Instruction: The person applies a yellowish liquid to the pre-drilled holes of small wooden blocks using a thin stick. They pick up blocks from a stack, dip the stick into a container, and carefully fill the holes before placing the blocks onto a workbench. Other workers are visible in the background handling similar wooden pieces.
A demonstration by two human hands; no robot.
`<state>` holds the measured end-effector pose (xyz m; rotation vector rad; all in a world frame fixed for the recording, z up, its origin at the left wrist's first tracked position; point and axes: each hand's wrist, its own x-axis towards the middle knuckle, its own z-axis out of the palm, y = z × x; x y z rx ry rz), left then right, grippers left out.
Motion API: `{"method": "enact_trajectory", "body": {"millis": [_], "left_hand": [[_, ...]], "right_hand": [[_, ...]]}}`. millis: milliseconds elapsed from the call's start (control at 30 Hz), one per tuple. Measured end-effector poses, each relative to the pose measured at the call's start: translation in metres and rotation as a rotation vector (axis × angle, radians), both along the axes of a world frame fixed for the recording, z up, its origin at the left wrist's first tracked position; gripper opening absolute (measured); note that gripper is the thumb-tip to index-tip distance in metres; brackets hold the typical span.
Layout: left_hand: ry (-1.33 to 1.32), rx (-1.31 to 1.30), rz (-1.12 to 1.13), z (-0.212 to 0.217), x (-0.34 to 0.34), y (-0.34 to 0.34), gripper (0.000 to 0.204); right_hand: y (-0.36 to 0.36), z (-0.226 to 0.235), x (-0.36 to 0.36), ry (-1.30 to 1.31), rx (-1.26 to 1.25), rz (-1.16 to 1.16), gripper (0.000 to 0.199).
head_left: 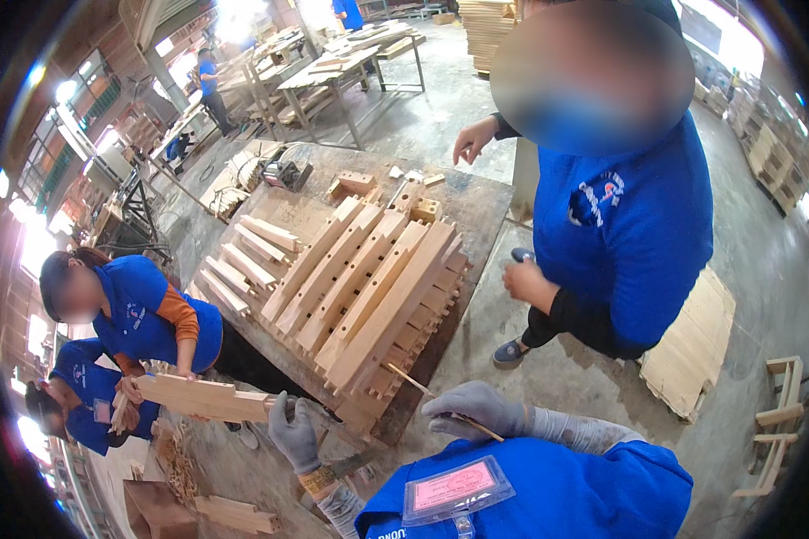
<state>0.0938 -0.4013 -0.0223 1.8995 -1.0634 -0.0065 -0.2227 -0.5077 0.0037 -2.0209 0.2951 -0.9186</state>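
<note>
My left hand (294, 433), in a grey glove, closes on the near end of a pale wooden board (202, 398). A co-worker in blue with orange sleeves holds the board's other end. My right hand (484, 409), also gloved, is closed around a thin wooden stick (410, 381). The stick's far end points at a stack of wooden rails (368, 278) on the workbench, close to its near edge; whether it touches is unclear. Several of the rails have holes cut in them, and they lie side by side across layers of smaller pieces.
Shorter wooden strips (244, 256) and drilled blocks (425, 210) lie on the workbench (476, 202). A person in blue (629, 234) stands beyond its right side. Two co-workers are at the left. A wooden sheet (692, 341) lies on the right; a brown box (159, 509) stands at lower left.
</note>
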Motion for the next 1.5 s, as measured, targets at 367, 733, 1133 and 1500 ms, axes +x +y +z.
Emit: {"method": "enact_trajectory", "body": {"millis": [367, 733, 1133, 1500], "left_hand": [[-0.134, -0.01, 0.041, -0.007, 0.004, 0.003, 0.031], [-0.064, -0.048, 0.0, -0.008, 0.001, 0.001, 0.029], [-0.07, 0.028, 0.042, 0.004, -0.006, 0.0, 0.031], [-0.144, 0.077, 0.261, 0.025, -0.049, 0.072, 0.028]], "right_hand": [[-0.003, 0.004, 0.011, 0.02, 0.041, 0.037, 0.02], [0.0, 0.01, 0.01, 0.006, 0.058, 0.042, 0.02], [-0.005, 0.009, 0.012, 0.053, 0.061, 0.14, 0.02], [0.01, 0.017, 0.084, 0.14, 0.17, 0.497, 0.021]]}}
